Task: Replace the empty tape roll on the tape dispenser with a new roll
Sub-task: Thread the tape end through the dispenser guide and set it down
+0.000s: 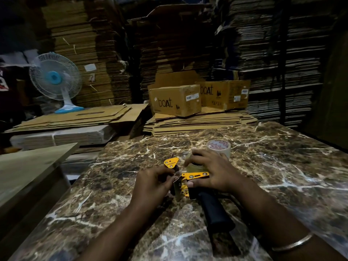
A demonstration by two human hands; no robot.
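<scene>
Both hands grip the yellow-plated tape dispenser point(190, 180) with black handle; left hand point(152, 182), right hand point(211, 170).

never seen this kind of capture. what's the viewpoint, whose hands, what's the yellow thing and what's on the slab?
There is no robot here. A person wears one wide-angle camera on the head, looking forward and down, so the two forearms come in from the bottom edge. This is the only view.

Both hands work on a yellow-and-black tape dispenser lying on a dark marble tabletop, its black handle pointing back toward the person. The left hand pinches the front metal part near the blade plate. The right hand presses down over the dispenser's spool area; what sits under it is mostly hidden.

Just behind the right hand stands a tape roll, untouched.

Further back are flat cardboard sheets, two cardboard boxes and a white-and-blue table fan. The room is dim.
</scene>
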